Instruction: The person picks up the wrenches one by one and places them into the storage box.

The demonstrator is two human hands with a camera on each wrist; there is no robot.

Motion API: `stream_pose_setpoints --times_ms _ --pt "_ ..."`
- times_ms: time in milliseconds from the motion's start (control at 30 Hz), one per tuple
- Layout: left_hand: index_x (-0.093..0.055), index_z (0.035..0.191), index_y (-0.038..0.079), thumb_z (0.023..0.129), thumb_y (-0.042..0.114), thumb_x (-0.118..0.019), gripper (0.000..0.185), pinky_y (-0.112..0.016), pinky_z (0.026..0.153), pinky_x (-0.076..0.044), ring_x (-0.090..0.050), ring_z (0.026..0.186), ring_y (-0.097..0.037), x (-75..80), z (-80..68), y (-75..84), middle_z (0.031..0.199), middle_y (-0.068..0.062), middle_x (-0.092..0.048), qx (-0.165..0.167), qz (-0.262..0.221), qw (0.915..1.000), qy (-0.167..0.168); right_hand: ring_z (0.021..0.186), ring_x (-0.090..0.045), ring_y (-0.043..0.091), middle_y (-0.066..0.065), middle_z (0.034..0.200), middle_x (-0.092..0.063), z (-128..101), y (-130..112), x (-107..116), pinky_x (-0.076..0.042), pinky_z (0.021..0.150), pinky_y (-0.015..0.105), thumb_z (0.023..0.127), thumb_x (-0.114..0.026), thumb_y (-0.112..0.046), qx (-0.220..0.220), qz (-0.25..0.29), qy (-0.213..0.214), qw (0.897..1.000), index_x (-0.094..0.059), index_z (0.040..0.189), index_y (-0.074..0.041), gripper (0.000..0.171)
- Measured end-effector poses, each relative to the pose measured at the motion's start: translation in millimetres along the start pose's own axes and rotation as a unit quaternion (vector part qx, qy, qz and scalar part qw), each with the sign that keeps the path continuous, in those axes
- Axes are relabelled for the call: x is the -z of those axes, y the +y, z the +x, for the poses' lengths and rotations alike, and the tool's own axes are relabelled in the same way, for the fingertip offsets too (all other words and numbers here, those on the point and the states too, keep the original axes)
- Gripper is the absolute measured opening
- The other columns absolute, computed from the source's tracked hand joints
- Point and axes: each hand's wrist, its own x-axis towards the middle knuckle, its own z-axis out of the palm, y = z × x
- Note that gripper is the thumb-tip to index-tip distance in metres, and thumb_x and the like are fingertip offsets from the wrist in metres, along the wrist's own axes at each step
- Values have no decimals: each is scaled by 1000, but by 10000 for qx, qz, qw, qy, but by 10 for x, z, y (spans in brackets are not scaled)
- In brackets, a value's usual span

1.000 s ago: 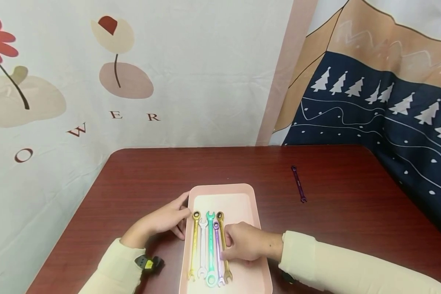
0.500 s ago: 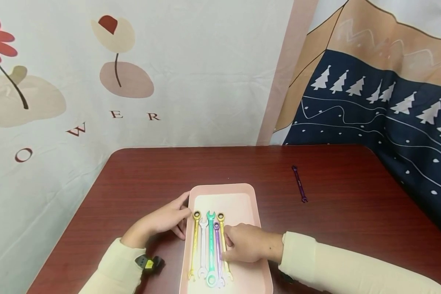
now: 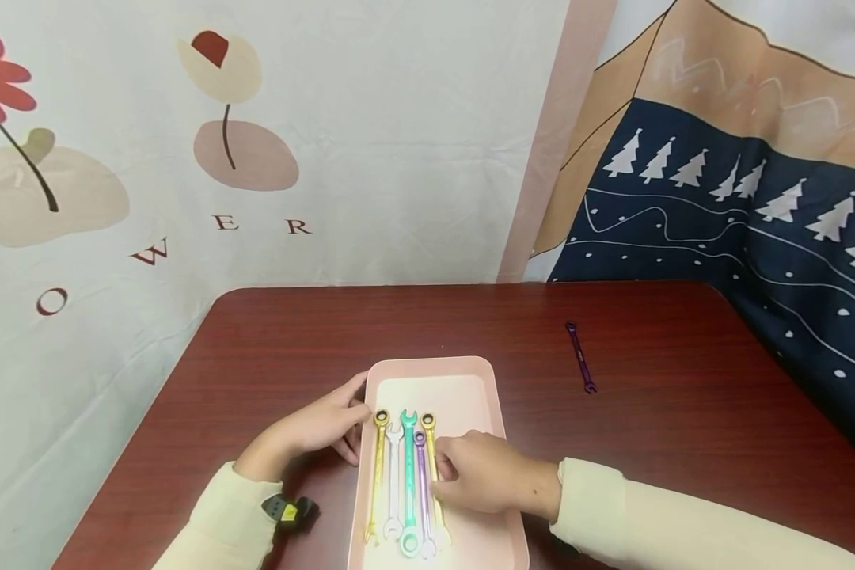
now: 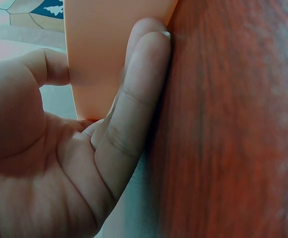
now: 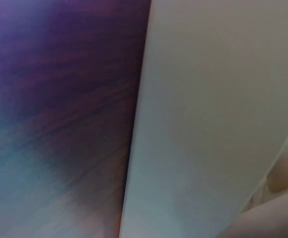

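Note:
A pink tray (image 3: 435, 364) lies on the dark red table (image 3: 292, 340), near its front edge. Several wrenches lie side by side in it: gold (image 3: 378, 467), white (image 3: 393, 483), green (image 3: 408, 475), light purple (image 3: 421, 475) and a second gold one (image 3: 429, 435). My left hand (image 3: 328, 427) rests against the tray's left wall (image 4: 104, 49), fingers (image 4: 139, 94) straight along the table. My right hand (image 3: 473, 475) lies in the tray with loosely curled fingertips touching the right gold wrench. The right wrist view shows only the tray wall (image 5: 208, 124) and table (image 5: 59, 99).
A dark purple wrench (image 3: 579, 356) lies alone on the table, to the right of the tray. Printed cloth hangs behind the table and along its right side. A black wrist device (image 3: 288, 511) sits on my left sleeve.
My right hand has drawn slightly back to the right, its fingertips sliding up off the light purple wrench toward the right gold one. The left hand and wrenches have stayed put.

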Motion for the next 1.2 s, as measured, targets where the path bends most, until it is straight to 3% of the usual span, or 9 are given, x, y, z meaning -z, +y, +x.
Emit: stream_pose_setpoints --times_ms 333,633,967,1200 --pt "-6 161 18 97 10 -46 76 -48 56 -64 -66 59 -23 7 -3 2 96 -18 -61 13 29 10000 25 52 -39 0 -14 56 -40 -28 28 83 -33 43 16 84 -70 -21 234 -513 844 9948 -49 67 -19 28" --pt "-6 161 18 96 9 -46 77 -48 55 -64 -66 59 -23 13 -2 8 95 -18 -63 13 35 10000 27 48 -33 -1 -13 54 -37 -48 116 280 -27 41 16 86 -70 -19 89 -544 1432 9882 -49 67 -18 28" --pt "-8 160 18 96 10 -45 75 -47 56 -64 -66 60 -22 5 0 4 94 -18 -62 -9 35 10000 10 48 -30 1 -12 52 -36 -51 344 454 -25 40 16 87 -71 -19 -106 -1400 2105 9674 -49 70 -20 28" --pt "-9 160 18 97 10 -46 73 -48 55 -63 -65 58 -22 -21 -7 6 95 -19 -59 -34 -8 10000 -13 47 -34 3 -11 54 -43 -81 525 553 -28 39 17 88 -70 -18 -351 -1439 2365 9603 -55 75 -18 20"
